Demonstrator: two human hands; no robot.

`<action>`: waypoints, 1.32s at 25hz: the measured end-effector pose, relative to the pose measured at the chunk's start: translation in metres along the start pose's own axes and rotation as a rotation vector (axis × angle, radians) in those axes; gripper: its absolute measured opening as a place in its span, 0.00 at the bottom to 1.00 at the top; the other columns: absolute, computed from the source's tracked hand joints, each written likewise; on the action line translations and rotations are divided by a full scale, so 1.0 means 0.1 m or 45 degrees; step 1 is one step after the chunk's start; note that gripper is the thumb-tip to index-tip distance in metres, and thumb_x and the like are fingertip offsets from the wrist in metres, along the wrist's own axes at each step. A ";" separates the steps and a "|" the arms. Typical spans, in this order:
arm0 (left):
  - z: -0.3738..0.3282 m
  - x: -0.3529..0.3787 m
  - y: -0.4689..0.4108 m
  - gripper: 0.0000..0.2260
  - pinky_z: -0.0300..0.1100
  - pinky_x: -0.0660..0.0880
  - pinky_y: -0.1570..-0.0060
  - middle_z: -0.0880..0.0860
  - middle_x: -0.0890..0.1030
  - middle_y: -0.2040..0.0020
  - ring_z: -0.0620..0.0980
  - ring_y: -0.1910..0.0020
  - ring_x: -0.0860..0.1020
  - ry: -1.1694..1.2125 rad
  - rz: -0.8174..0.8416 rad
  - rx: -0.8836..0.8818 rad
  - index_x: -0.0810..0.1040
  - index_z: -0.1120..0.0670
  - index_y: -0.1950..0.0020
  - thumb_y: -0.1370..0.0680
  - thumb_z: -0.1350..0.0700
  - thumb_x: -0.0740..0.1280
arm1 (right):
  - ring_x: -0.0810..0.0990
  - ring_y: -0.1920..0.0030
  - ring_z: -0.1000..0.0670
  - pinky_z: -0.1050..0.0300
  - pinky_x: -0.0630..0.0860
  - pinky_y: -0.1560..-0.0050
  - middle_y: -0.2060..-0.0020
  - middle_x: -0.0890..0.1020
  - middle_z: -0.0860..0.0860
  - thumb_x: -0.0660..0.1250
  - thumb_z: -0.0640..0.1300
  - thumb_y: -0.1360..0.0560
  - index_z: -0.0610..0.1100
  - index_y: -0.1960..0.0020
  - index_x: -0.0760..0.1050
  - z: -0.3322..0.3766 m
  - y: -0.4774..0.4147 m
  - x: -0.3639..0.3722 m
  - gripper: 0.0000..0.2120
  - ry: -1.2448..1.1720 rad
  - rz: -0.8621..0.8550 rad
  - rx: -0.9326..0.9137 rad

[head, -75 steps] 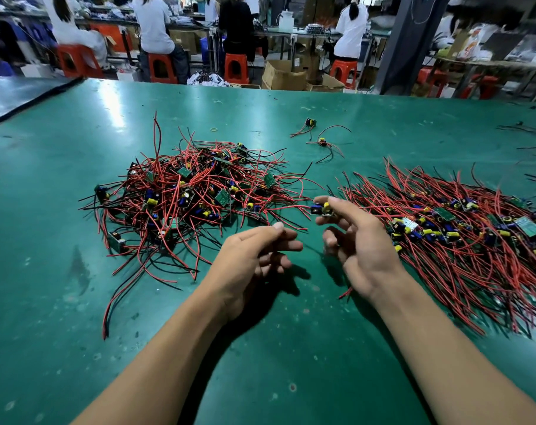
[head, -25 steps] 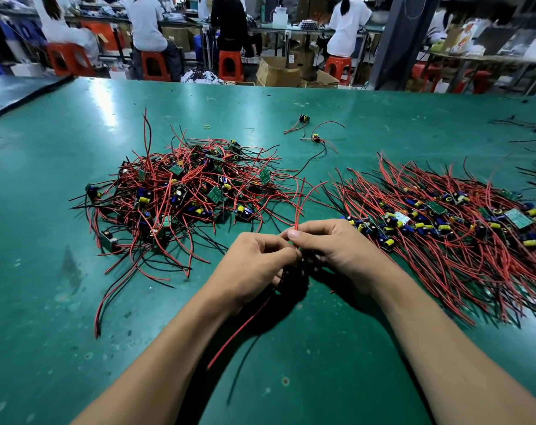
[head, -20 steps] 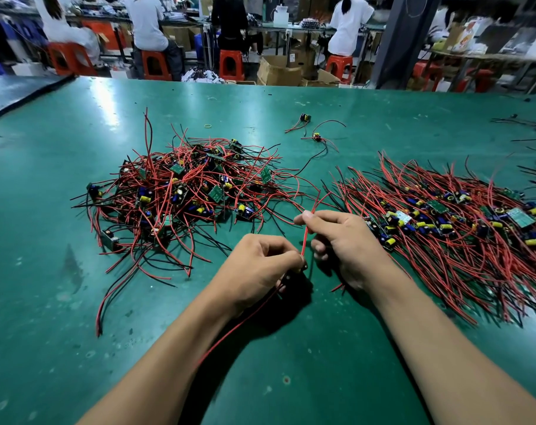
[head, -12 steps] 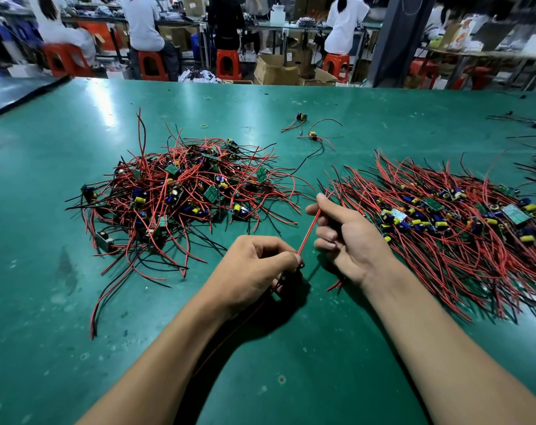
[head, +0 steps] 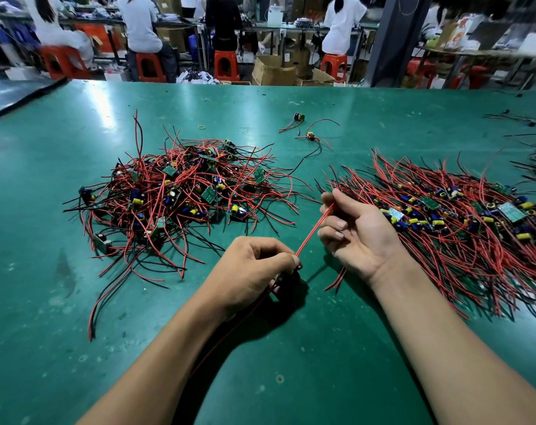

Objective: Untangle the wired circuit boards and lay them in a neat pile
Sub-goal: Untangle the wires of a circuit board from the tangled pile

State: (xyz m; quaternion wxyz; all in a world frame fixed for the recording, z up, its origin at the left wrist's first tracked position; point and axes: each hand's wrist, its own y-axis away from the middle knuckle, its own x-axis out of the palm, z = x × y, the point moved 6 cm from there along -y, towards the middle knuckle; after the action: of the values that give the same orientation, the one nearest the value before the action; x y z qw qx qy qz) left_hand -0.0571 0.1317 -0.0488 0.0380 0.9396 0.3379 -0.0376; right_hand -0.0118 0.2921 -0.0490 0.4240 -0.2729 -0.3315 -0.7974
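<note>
Head: red wire [head: 314, 230] taut between both hands [head: 254, 266] [head: 360, 233]

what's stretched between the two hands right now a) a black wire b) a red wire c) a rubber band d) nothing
b: a red wire runs straight from the left hand up to the fingers of the right hand.
</note>
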 end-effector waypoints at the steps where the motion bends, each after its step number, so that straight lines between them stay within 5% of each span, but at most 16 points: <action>1: 0.00 0.00 0.00 0.06 0.36 0.71 0.70 0.55 0.79 0.70 0.49 0.72 0.73 0.005 -0.003 0.000 0.83 0.62 0.61 0.25 0.63 0.70 | 0.63 0.79 0.57 0.67 0.61 0.80 0.68 0.70 0.50 0.63 0.43 0.21 0.38 0.62 0.79 0.00 0.01 0.01 0.14 -0.052 0.042 0.040; 7: -0.02 0.00 0.02 0.06 0.35 0.70 0.70 0.55 0.79 0.69 0.50 0.69 0.72 -0.010 -0.004 0.010 0.83 0.62 0.61 0.25 0.63 0.70 | 0.63 0.78 0.58 0.68 0.61 0.79 0.66 0.67 0.51 0.65 0.46 0.26 0.39 0.62 0.82 -0.01 0.06 0.05 0.13 0.044 0.080 0.091; 13: -0.01 0.00 0.01 0.05 0.39 0.70 0.68 0.57 0.78 0.69 0.52 0.69 0.72 0.011 0.007 0.001 0.82 0.63 0.61 0.25 0.64 0.70 | 0.62 0.80 0.58 0.68 0.58 0.81 0.67 0.68 0.51 0.63 0.44 0.19 0.39 0.69 0.80 0.00 0.03 -0.01 0.21 -0.018 0.010 0.083; 16: 0.00 -0.03 -0.01 0.06 0.34 0.69 0.71 0.54 0.79 0.70 0.48 0.73 0.72 0.051 -0.028 -0.018 0.82 0.61 0.62 0.25 0.64 0.70 | 0.62 0.78 0.59 0.68 0.59 0.80 0.68 0.68 0.52 0.65 0.52 0.21 0.39 0.58 0.81 -0.02 0.02 0.02 0.17 0.135 0.007 0.020; 19: 0.02 -0.04 -0.03 0.05 0.31 0.70 0.74 0.58 0.82 0.67 0.44 0.74 0.76 0.255 -0.076 -0.075 0.81 0.62 0.58 0.23 0.66 0.67 | 0.62 0.76 0.58 0.68 0.61 0.78 0.68 0.71 0.53 0.68 0.61 0.30 0.40 0.47 0.80 -0.04 0.00 0.03 0.25 0.323 0.046 -0.015; 24: 0.06 -0.09 -0.05 0.06 0.35 0.75 0.72 0.62 0.83 0.63 0.51 0.70 0.81 0.405 -0.149 -0.117 0.80 0.66 0.52 0.22 0.64 0.66 | 0.66 0.73 0.58 0.67 0.63 0.76 0.63 0.76 0.52 0.74 0.51 0.32 0.41 0.47 0.84 -0.13 0.00 0.03 0.18 0.553 0.169 -0.029; 29: 0.04 -0.08 -0.03 0.07 0.41 0.76 0.67 0.60 0.81 0.68 0.53 0.71 0.78 0.357 -0.070 -0.149 0.82 0.62 0.60 0.23 0.64 0.67 | 0.67 0.72 0.57 0.67 0.64 0.75 0.63 0.77 0.53 0.72 0.44 0.27 0.43 0.46 0.85 -0.19 0.01 0.06 0.12 0.610 0.338 -0.027; 33: 0.01 -0.06 0.00 0.08 0.39 0.76 0.72 0.60 0.79 0.70 0.51 0.73 0.76 0.397 -0.036 -0.152 0.82 0.62 0.61 0.23 0.66 0.66 | 0.65 0.75 0.59 0.68 0.61 0.78 0.66 0.76 0.53 0.72 0.44 0.28 0.43 0.52 0.86 -0.17 -0.02 0.09 0.07 0.467 0.322 -0.083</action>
State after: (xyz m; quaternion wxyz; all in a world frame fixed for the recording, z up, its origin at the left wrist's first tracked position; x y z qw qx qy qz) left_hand -0.0615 0.1279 -0.0494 0.0404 0.9253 0.3545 0.1284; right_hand -0.0203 0.2755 -0.0541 0.5646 -0.1764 -0.1861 -0.7845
